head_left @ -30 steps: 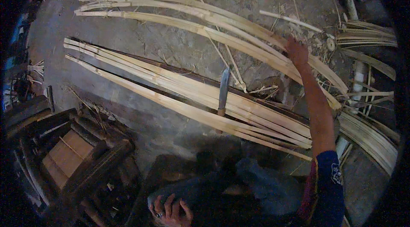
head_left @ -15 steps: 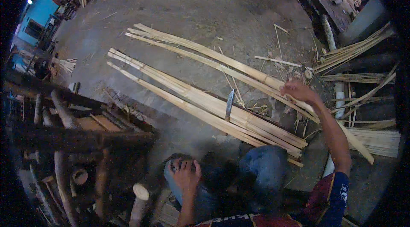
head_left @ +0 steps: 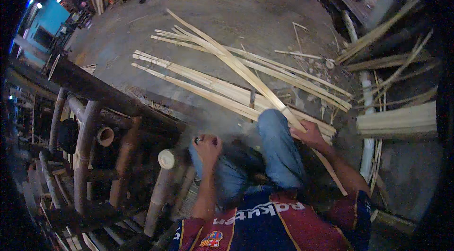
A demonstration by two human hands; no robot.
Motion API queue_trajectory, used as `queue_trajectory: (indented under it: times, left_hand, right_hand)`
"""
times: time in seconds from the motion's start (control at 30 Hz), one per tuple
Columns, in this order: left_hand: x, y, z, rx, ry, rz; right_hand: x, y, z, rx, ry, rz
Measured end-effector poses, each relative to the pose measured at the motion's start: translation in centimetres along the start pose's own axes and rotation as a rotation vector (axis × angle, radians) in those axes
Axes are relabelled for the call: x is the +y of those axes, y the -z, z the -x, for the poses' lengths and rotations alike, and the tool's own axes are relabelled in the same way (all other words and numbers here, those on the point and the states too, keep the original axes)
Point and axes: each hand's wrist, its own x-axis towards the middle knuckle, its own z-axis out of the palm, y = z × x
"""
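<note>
My right hand is closed round a long pale bamboo strip, near its lower end, beside my right knee. The strip slants up and left over the other strips, and its tail hangs below my hand. My left hand rests at my left knee with its fingers curled in; whatever they may hold is hidden. Ahead lies a bundle of bamboo strips, partly covered by my right knee. A knife stands out across this bundle. Beyond it lies a second group of strips, crossed by the held one.
A frame of bamboo poles stands at my left, with a cut pole end near my left leg. Stacked strips lie at the right by a pale pipe. Scraps litter the concrete floor.
My right hand has drawn one strip from the far group toward my right knee, and its far end now points up and left. The view has shifted; my left hand stays at the knee.
</note>
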Motion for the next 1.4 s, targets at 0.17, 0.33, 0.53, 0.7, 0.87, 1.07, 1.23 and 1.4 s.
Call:
queue_trajectory:
  times: [0.17,0.33,0.53,0.7,0.87,1.07,1.23,1.4]
  left_hand:
    - [-0.8,-1.0,0.0,-0.110,0.150,0.062]
    - [2.5,1.2,-4.9,-0.425,0.383,1.161]
    - [12.9,6.2,-8.3,-0.643,0.450,2.088]
    - [13.1,5.6,-8.0,-0.588,0.539,2.128]
    - [11.0,3.1,-4.9,-0.630,0.705,2.000]
    - [9.6,-0.6,0.5,-0.627,0.975,1.777]
    - [10.2,-1.5,1.3,-0.676,1.075,1.728]
    - [10.5,-1.1,0.7,-0.686,1.058,1.657]
  right_hand:
    - [-2.9,-0.3,3.2,0.006,-0.120,-0.053]
    - [-3.0,-1.6,2.8,0.079,0.200,-0.028]
    - [-6.0,-3.1,4.1,-0.106,0.055,-0.245]
    - [-5.7,-4.6,5.2,-0.252,-0.034,-0.327]
    - [-2.8,-5.4,6.0,-0.498,-0.135,-0.488]
    - [-0.4,-7.2,7.6,-0.621,-0.312,-0.585]
    - [-0.8,-7.6,8.1,-0.620,-0.395,-0.603]
    - [-1.2,-7.1,8.1,-0.614,-0.419,-0.603]
